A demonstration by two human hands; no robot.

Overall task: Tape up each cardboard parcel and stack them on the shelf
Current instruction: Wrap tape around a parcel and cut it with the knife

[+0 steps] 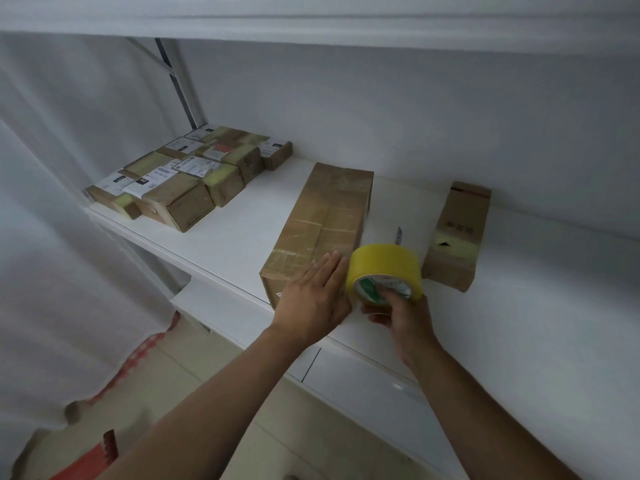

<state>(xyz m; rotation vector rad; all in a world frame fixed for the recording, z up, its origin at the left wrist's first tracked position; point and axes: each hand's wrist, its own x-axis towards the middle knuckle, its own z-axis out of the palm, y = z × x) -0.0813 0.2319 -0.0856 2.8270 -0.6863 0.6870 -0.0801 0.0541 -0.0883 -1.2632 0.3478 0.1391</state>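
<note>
The left hand hides the long box's near corner, and a small tool behind the tape roll is too hidden to identify. The brown box lies on the white shelf at its front edge, crossed by clear tape – left fingers straight, flat on it. The right hand pinches the yellow roll just beside it.

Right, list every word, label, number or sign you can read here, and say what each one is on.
No text can be read in full.
White shipping labels on the stacked parcels: print and barcodes too small to read.
Small parcel at right: dark printed marks and a black triangle sign, characters blurred.
Yellow tape roll, in the right hand: green print on its core, unreadable.
Long parcel under the left hand: no text visible.
</note>
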